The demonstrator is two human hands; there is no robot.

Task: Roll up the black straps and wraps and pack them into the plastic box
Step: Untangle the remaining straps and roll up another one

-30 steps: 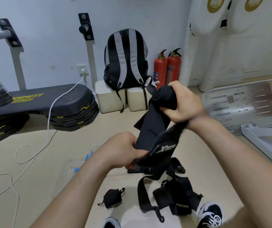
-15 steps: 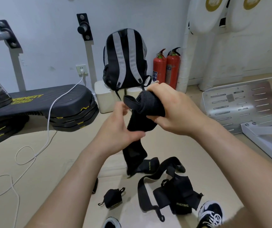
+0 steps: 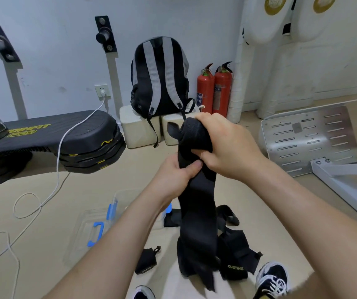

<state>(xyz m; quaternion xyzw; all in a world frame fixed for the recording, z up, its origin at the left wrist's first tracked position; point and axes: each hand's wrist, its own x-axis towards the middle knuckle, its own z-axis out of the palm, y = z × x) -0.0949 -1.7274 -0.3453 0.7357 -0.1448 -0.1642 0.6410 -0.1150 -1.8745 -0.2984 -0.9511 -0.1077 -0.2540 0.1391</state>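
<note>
Both left hand (image 3: pixel 177 172) and right hand (image 3: pixel 227 147) clamp the black wrap (image 3: pixel 197 212) right of the plastic box (image 3: pixel 82 234); any slack could unravel it, imo.

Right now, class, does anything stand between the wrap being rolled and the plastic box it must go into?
No object visibly blocks it. The wrap, gripped by the right hand and pinched by the left hand, hangs right of the plastic box. Only the person's own left forearm crosses the box in this view.
</note>
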